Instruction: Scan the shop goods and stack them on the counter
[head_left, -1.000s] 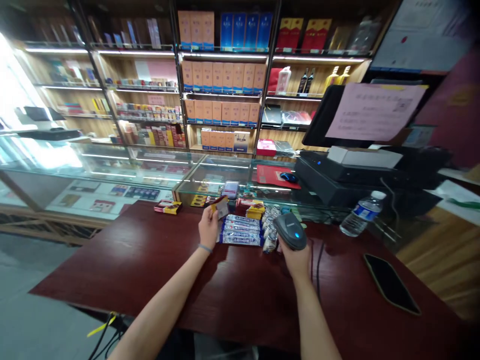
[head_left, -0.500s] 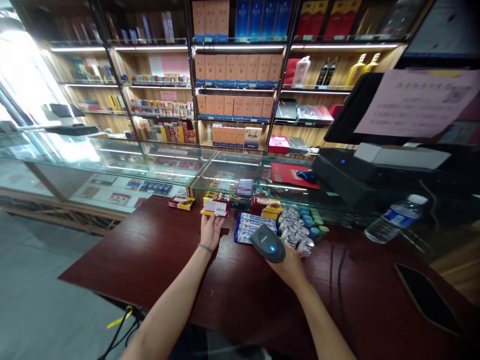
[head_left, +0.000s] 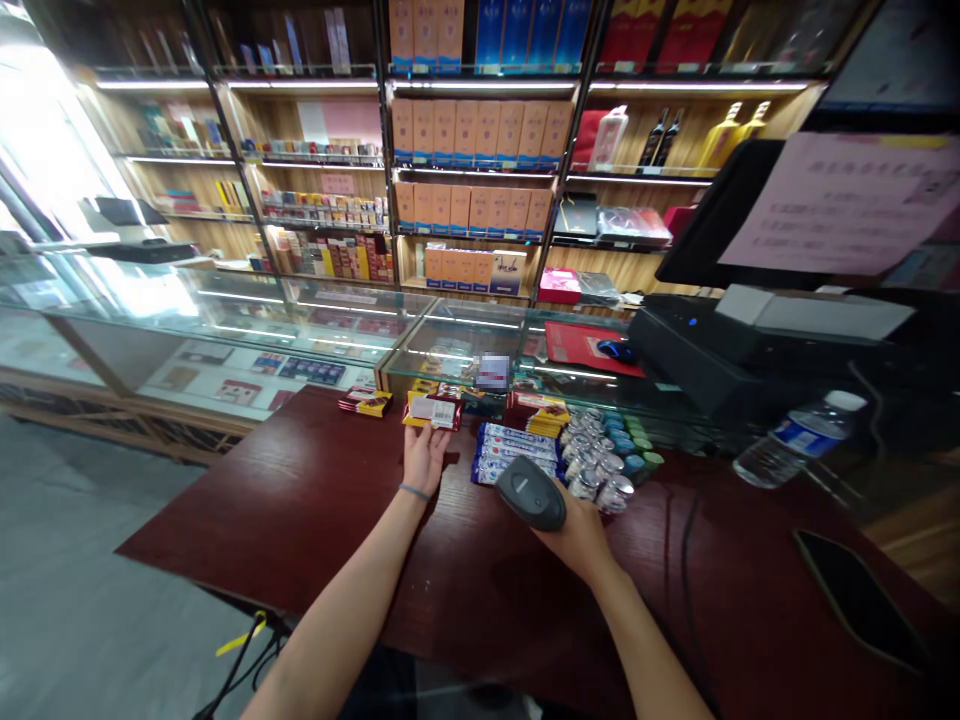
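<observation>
Dark-red bench (head_left: 300, 490) with 1 water bottle (head_left: 799, 440) at its far right. The right hand (head_left: 577, 532) wraps its fingers around 1 scanner (head_left: 531, 493); farther left, the left hand (head_left: 423, 460) has fingers pinching 1 yellow-and-red packet (head_left: 432, 412).

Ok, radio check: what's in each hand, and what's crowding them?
Left hand: red-and-yellow packet, barcode facing the camera. Right hand: dark scanner. Close by: blue-and-white bars, partly hidden behind the scanner.
</observation>
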